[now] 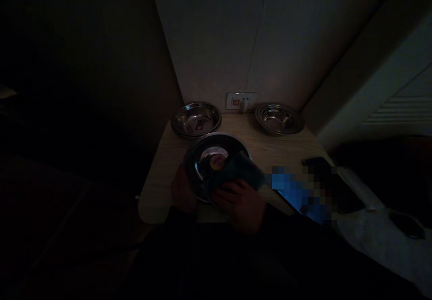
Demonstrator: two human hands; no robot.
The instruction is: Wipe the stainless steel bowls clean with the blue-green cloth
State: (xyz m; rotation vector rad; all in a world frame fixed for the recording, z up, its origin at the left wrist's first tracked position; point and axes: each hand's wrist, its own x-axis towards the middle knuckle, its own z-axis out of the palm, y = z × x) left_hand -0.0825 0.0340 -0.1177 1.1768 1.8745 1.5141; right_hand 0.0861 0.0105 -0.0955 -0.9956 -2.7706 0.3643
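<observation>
A round steel bowl (199, 153) with a coloured round sticker on its bottom is held tilted over the front of the small table. My left hand (183, 191) grips its left rim, the fingers closed and dim in the poor light. On the bowl's near right side, my right hand (240, 202) presses a dark green-blue cloth (248, 170) against the metal, fingers bent over it. The cloth hides part of the bowl's inside and right rim.
Stacked steel bowls stand at the table's back left (196, 119) and back right (278, 119). Between them a wall socket (241, 100) holds a plug. A lit, blurred-out screen (297, 196) and a dark phone (319, 165) lie at right. The wooden table (158, 174) ends at left.
</observation>
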